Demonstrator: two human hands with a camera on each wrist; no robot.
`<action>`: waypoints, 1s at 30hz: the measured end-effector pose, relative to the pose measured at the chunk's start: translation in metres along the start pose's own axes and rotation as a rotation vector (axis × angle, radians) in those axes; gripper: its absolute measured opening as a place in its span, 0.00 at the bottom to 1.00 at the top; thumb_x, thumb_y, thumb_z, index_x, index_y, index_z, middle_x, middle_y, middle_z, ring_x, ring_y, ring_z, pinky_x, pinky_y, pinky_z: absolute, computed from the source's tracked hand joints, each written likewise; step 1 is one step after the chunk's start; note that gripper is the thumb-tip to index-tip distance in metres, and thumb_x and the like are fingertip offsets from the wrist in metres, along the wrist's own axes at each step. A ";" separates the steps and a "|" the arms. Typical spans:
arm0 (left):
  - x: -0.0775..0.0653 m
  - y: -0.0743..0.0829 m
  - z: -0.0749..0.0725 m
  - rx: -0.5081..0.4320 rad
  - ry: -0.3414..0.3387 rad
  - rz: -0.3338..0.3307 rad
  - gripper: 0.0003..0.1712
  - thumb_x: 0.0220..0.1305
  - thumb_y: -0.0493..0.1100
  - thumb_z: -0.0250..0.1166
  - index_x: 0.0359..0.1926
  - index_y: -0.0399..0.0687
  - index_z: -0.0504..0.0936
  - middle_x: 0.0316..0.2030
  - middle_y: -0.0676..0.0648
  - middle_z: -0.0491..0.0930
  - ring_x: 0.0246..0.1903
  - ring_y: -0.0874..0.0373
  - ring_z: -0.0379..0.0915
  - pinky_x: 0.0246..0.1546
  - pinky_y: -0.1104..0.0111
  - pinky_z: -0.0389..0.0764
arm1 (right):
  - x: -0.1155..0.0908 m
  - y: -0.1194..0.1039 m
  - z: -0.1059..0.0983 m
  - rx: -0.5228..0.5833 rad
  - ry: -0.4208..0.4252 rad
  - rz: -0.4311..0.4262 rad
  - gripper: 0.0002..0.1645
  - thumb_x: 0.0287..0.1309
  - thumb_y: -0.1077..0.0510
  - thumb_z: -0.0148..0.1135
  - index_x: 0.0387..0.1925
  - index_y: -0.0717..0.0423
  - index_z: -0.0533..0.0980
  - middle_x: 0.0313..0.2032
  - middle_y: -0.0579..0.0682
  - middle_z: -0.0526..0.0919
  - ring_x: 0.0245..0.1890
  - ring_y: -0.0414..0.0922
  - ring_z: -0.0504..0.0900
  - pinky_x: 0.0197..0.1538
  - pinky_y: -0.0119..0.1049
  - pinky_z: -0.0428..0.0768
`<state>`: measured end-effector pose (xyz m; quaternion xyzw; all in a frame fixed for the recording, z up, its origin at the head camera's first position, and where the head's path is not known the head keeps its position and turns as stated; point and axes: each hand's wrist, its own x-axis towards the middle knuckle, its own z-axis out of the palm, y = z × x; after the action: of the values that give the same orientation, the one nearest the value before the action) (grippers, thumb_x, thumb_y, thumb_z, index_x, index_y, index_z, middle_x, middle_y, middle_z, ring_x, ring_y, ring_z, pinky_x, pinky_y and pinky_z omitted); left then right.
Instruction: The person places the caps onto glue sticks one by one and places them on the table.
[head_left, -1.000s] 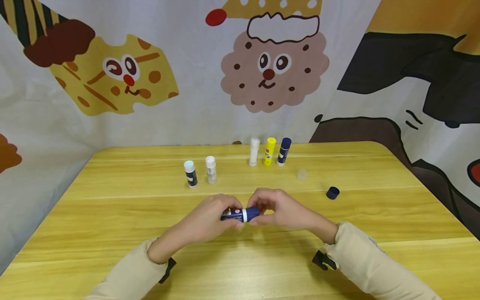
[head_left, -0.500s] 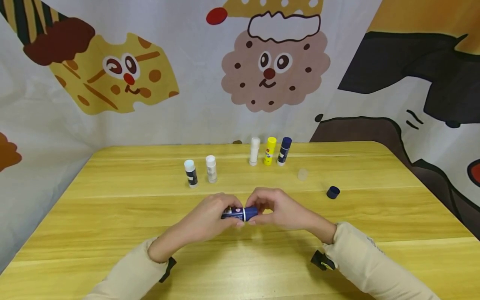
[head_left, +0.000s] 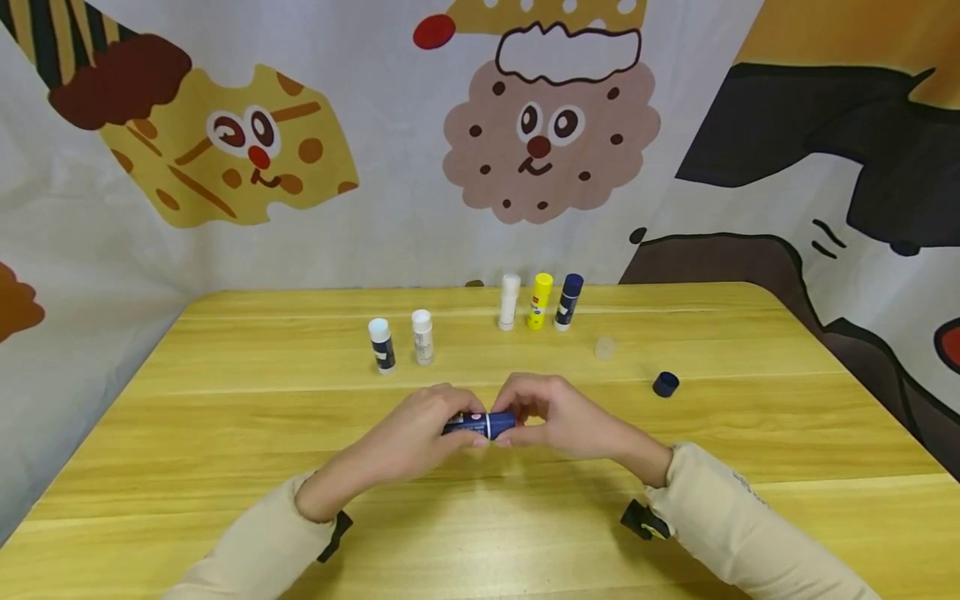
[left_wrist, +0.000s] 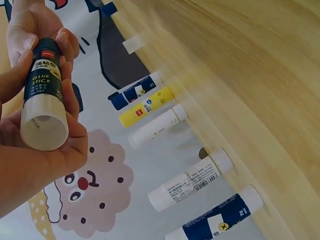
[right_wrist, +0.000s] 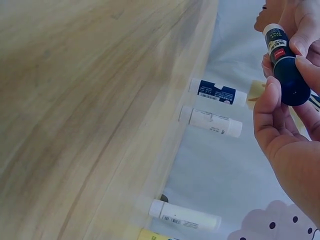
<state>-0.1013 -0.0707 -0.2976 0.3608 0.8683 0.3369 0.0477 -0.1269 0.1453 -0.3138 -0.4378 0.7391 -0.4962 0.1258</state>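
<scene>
Both hands meet over the near middle of the table around a navy glue stick point(head_left: 467, 424), which lies level between them. My left hand point(head_left: 420, 432) grips its labelled body, and the white base point(left_wrist: 45, 125) shows toward me in the left wrist view. At the other end, thumb and fingers of my right hand point(head_left: 562, 417) pinch the dark blue cap point(right_wrist: 291, 85). Only a thin white ring shows between cap and body in the head view. Fingertips of the two hands almost meet there.
Upright on the wooden table point(head_left: 225, 467) stand a navy glue stick with white cap point(head_left: 382, 348), a white one point(head_left: 423, 338), another white one point(head_left: 508, 303), a yellow one point(head_left: 539, 303) and a navy one point(head_left: 568, 303). A translucent cap point(head_left: 604, 348) and a dark blue cap point(head_left: 665, 384) lie right.
The dark blue cap has moved left onto the glue stick, and the white band between cap and body has narrowed. Both hands stay nearly in place; the standing glue sticks have not moved.
</scene>
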 end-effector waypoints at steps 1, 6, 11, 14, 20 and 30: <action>0.000 0.000 0.000 0.004 0.003 0.000 0.12 0.59 0.43 0.63 0.40 0.38 0.79 0.33 0.50 0.78 0.31 0.63 0.69 0.32 0.71 0.72 | 0.000 0.000 0.000 0.003 0.004 -0.005 0.10 0.52 0.66 0.64 0.37 0.62 0.74 0.33 0.52 0.76 0.30 0.41 0.76 0.34 0.37 0.78; 0.000 0.001 0.000 0.013 0.018 0.000 0.12 0.59 0.43 0.63 0.40 0.38 0.79 0.33 0.50 0.79 0.31 0.63 0.69 0.32 0.71 0.71 | 0.000 0.000 0.000 0.016 0.018 -0.030 0.10 0.51 0.67 0.64 0.36 0.61 0.74 0.33 0.52 0.76 0.30 0.41 0.75 0.34 0.37 0.78; 0.000 0.002 0.000 0.011 0.018 0.003 0.12 0.60 0.43 0.62 0.39 0.38 0.79 0.32 0.50 0.78 0.30 0.63 0.69 0.31 0.72 0.71 | 0.000 0.001 0.001 0.019 0.022 -0.055 0.10 0.50 0.68 0.64 0.35 0.62 0.74 0.33 0.52 0.75 0.30 0.40 0.74 0.33 0.36 0.78; -0.001 0.001 0.000 0.014 0.017 0.006 0.12 0.59 0.43 0.62 0.39 0.39 0.79 0.33 0.50 0.78 0.31 0.63 0.69 0.31 0.72 0.71 | 0.001 0.002 0.001 0.015 0.024 -0.074 0.09 0.50 0.68 0.64 0.35 0.63 0.74 0.32 0.52 0.75 0.29 0.40 0.73 0.32 0.35 0.78; -0.001 0.000 0.000 0.027 0.020 0.020 0.11 0.59 0.43 0.62 0.39 0.40 0.79 0.33 0.50 0.78 0.31 0.63 0.69 0.31 0.71 0.71 | 0.001 0.002 0.002 0.003 0.028 -0.105 0.09 0.50 0.68 0.64 0.34 0.63 0.75 0.32 0.52 0.74 0.28 0.40 0.72 0.30 0.34 0.77; -0.001 -0.003 0.000 0.005 0.016 0.018 0.11 0.59 0.43 0.63 0.40 0.41 0.79 0.35 0.50 0.79 0.33 0.62 0.72 0.34 0.70 0.73 | 0.000 0.002 0.003 0.002 0.042 -0.087 0.10 0.49 0.68 0.65 0.35 0.63 0.74 0.32 0.52 0.74 0.29 0.40 0.73 0.31 0.34 0.77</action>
<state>-0.1025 -0.0725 -0.2998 0.3659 0.8663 0.3379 0.0370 -0.1260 0.1436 -0.3176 -0.4589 0.7214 -0.5110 0.0887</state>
